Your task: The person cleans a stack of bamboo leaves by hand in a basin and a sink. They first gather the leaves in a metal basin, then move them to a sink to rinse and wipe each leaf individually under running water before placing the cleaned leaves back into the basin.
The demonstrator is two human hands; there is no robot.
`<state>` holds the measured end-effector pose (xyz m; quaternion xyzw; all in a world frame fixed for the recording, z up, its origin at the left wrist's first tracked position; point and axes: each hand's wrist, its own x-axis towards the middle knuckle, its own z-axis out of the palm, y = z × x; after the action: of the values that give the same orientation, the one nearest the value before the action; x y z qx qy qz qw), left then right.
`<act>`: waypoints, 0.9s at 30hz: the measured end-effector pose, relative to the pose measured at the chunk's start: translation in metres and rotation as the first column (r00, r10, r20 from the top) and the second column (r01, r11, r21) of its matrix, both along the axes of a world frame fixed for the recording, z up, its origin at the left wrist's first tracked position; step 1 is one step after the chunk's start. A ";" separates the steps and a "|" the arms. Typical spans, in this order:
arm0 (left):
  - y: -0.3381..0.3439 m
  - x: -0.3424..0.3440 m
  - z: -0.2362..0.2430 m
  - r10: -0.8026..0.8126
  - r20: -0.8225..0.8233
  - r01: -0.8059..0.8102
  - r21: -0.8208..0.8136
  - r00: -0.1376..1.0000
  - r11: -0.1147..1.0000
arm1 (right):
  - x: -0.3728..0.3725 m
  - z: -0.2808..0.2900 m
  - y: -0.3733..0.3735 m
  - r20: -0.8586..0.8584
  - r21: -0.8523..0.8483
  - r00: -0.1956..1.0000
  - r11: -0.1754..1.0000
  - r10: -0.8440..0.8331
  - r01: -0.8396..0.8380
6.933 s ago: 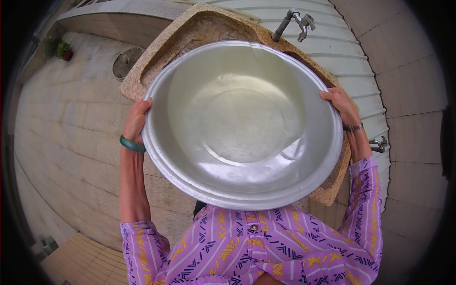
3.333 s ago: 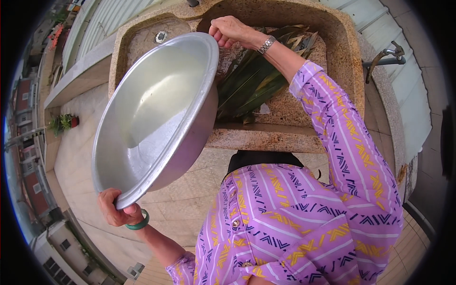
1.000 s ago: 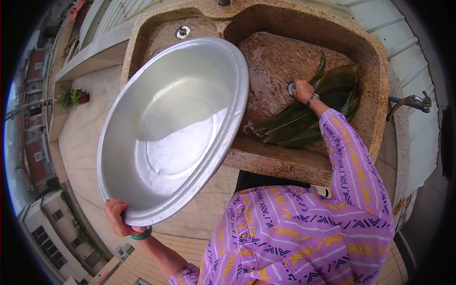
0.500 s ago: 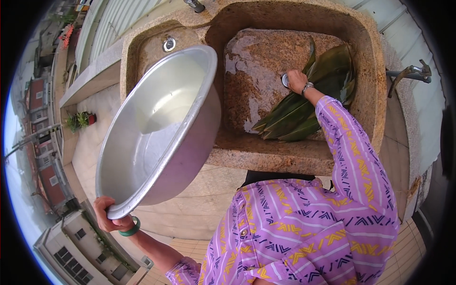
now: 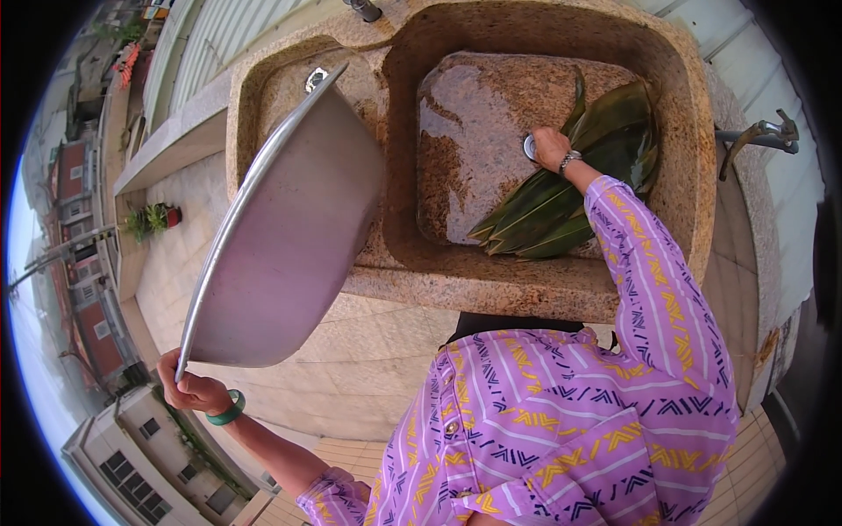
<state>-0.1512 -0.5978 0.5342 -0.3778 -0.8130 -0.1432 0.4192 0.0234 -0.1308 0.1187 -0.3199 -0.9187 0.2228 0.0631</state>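
A large metal basin [image 5: 285,237] is tipped steeply on its side at the left, its outer wall toward me and its inside turned away. My left hand [image 5: 195,390] is closed around the near, lower end of its rim, a green bangle on the wrist. Inside the stone sink [image 5: 526,296], my right hand [image 5: 552,149] reaches down with bent, closed fingers against the round metal drain fitting [image 5: 530,147]. Its fingertips are hidden, so I cannot make out what they grip. Long dark-green leaves [image 5: 614,131] lie wet in a bundle under and beside that hand.
A smaller side bowl of the sink has its own drain [image 5: 316,81], partly behind the basin's far rim. Faucets stand at the back [image 5: 361,9] and on a pipe at the right [image 5: 772,136]. A potted plant [image 5: 158,219] sits on the tiled floor at the left.
The basin has rolled over to the left, so its inside no longer shows and its outer wall does. My left hand moved slightly left with it. The right hand stays by the drain.
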 end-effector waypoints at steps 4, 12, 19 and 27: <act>-0.005 -0.004 -0.004 0.004 0.033 -0.006 0.056 0.999 0.998 | 0.002 -0.003 0.001 0.032 -0.026 0.999 1.000 -0.010 0.010; 0.001 -0.008 0.010 -0.025 0.042 0.023 0.043 0.999 0.999 | 0.002 0.007 -0.004 0.074 -0.023 0.997 1.000 -0.013 0.015; 0.008 -0.010 0.015 -0.032 0.073 0.032 0.008 0.997 0.999 | 0.001 0.013 -0.009 0.069 -0.042 0.997 0.998 -0.037 0.040; -0.009 0.017 -0.022 -0.161 0.102 0.145 0.149 0.982 0.978 | 0.008 0.003 -0.006 0.027 0.021 0.999 0.999 -0.035 0.034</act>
<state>-0.1338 -0.6068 0.5119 -0.4000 -0.7918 -0.2535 0.3858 0.0316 -0.1368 0.1218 -0.3382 -0.9160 0.2078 0.0574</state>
